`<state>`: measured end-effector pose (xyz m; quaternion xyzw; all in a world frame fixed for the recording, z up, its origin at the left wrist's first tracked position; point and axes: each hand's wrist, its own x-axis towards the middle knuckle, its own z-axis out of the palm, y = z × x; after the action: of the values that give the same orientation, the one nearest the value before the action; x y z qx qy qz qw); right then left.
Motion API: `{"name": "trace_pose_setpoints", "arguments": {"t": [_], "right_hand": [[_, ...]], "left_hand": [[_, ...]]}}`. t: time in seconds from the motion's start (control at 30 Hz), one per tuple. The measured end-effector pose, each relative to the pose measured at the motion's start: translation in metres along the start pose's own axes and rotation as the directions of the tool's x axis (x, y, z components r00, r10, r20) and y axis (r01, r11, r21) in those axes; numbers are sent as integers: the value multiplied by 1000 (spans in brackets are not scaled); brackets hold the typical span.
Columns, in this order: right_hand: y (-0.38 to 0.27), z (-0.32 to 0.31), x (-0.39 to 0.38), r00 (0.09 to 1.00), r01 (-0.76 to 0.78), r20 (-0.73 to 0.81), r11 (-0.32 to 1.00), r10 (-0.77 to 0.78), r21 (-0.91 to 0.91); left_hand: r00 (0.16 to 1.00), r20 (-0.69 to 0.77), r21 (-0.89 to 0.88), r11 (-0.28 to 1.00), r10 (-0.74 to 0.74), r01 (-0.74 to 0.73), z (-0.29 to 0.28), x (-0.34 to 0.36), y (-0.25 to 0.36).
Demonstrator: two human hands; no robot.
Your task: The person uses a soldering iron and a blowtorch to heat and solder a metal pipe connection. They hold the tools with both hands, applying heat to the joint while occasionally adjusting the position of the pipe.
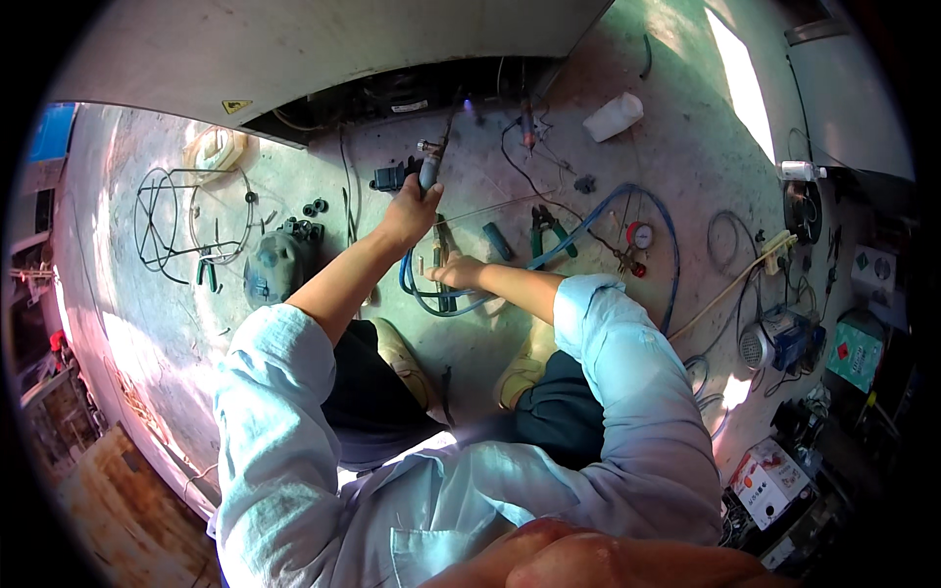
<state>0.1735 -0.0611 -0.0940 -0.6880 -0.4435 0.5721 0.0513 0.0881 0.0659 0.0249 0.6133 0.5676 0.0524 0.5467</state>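
My left hand (410,214) is closed around the grey handle of a gas torch (429,169). The torch's thin neck points up and away, with a small bluish flame (469,107) at its tip beside the dark opening of a large pale cabinet (392,39). Lower down, my right hand (457,270) lies across long-handled pliers (445,299) on the floor, its fingers closed about their middle and partly hidden. A blue hose (500,294) loops around that hand. A thin rod (500,207) lies just beyond it.
Green-handled pliers (555,235) and a pressure gauge (640,235) lie to the right. A white bottle (614,118) lies near the cabinet. Left are a dark rounded compressor (276,267) and a wire rack (167,220). A blue pump (789,338) and boxes (769,482) stand far right.
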Motion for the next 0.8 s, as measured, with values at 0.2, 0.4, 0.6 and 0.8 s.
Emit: {"name": "trace_pose_setpoints", "arguments": {"t": [0.2, 0.4, 0.6, 0.8], "right_hand": [[15, 5, 18, 775, -533, 615, 675, 147, 510], [28, 15, 15, 871, -407, 490, 499, -41, 765], [23, -3, 16, 926, 374, -251, 590, -282, 715], [5, -69, -14, 948, 312, -265, 660, -174, 684]], "left_hand": [[999, 28, -143, 989, -41, 45, -12, -14, 10], [994, 69, -115, 989, -85, 93, -13, -15, 4], [997, 62, -71, 996, -48, 52, -14, -19, 17], [997, 37, -38, 997, -69, 70, -13, -17, 13]]}}
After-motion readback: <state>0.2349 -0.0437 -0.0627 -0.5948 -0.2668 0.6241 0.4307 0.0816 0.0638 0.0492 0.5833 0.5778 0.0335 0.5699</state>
